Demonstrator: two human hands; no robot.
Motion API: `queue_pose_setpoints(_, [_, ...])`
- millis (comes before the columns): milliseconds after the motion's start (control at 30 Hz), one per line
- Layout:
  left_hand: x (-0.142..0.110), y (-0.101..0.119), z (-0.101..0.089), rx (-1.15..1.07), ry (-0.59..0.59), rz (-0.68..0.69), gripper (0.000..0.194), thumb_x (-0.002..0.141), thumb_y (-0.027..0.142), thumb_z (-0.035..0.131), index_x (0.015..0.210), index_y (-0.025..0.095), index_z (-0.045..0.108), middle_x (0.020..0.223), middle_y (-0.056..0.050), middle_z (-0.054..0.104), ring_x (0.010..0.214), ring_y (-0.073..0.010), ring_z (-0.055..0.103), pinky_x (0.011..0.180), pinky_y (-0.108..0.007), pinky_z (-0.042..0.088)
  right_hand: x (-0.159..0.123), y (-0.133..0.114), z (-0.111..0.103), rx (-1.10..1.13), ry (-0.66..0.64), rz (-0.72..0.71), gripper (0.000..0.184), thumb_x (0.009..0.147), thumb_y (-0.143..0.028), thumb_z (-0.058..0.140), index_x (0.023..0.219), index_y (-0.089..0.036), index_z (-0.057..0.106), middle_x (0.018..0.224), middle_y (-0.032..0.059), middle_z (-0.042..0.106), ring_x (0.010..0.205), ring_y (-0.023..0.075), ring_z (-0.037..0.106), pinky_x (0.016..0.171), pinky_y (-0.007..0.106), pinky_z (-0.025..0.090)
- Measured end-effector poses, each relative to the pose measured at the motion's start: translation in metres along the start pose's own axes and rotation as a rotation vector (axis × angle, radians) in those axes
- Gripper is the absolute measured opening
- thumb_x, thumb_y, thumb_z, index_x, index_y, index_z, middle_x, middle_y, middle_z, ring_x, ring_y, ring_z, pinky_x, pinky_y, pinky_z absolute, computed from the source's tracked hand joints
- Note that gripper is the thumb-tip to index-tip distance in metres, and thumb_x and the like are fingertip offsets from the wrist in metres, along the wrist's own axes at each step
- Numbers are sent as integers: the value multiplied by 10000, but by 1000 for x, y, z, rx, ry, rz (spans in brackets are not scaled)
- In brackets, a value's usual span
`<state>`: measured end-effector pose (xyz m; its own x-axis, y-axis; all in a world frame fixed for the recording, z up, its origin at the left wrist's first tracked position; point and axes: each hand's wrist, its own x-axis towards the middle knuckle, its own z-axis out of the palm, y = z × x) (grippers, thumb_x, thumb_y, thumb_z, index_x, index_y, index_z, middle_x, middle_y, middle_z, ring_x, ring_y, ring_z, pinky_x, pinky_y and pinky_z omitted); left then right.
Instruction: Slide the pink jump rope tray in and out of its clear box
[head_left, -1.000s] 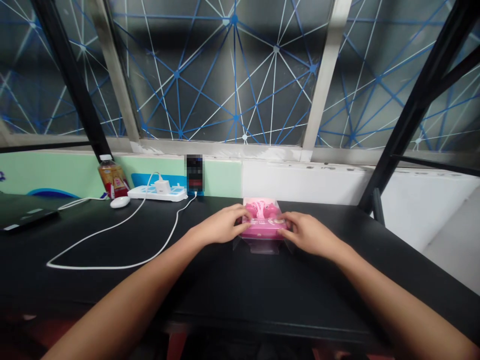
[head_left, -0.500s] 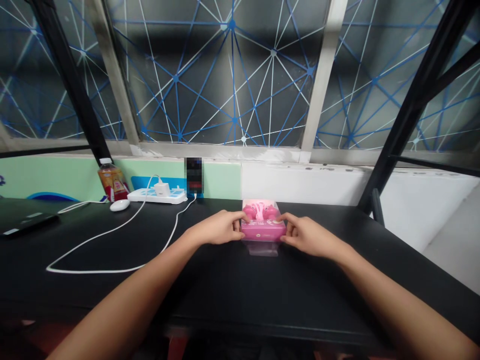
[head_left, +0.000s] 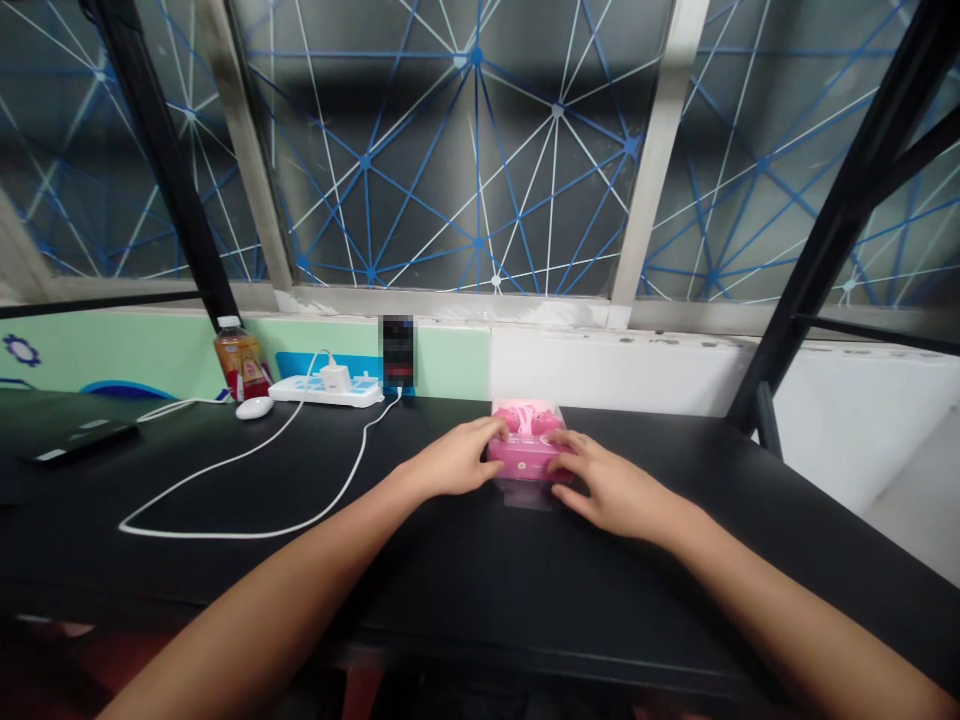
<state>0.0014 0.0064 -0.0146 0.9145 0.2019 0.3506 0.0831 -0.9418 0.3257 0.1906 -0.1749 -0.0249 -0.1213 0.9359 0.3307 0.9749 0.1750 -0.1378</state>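
Note:
A small pink box [head_left: 523,460] with a clear window on top rests on the black table near the wall. Pink shapes show through the window, and a clear plastic flap [head_left: 527,494] sticks out below its front face. My left hand [head_left: 466,456] grips the box's left side, fingers over the top edge and thumb at the lower front corner. At the right front corner is my right hand [head_left: 606,484], its fingers spread apart. Its upper fingertips overlap the box's front face; the thumb is lower, in front of the box.
Left of the box, a white cable [head_left: 247,536] loops over the black table [head_left: 480,590]. Behind it stand a white power strip [head_left: 322,391], a blurred phone [head_left: 398,352], a drink bottle [head_left: 242,360] and a white mouse [head_left: 254,408]. Black metal posts [head_left: 817,230] rise on both sides.
My right hand has loosened, its fingers spreading and shifting left and down over the box's front. My left hand stays at the box's left side. The whole view has shifted slightly.

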Motion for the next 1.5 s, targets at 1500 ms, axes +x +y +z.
queue_pose_setpoints(1500, [5,5,-12,-147,-74,41,269,947,316,468,1151,234,623,1230,-66,569,1103,-193,559,981,-341,424,3,17,2,58,48,157,436,992,-416,333,1325,-246,556,1404,94,498,1239,269,519,1049,475,412])
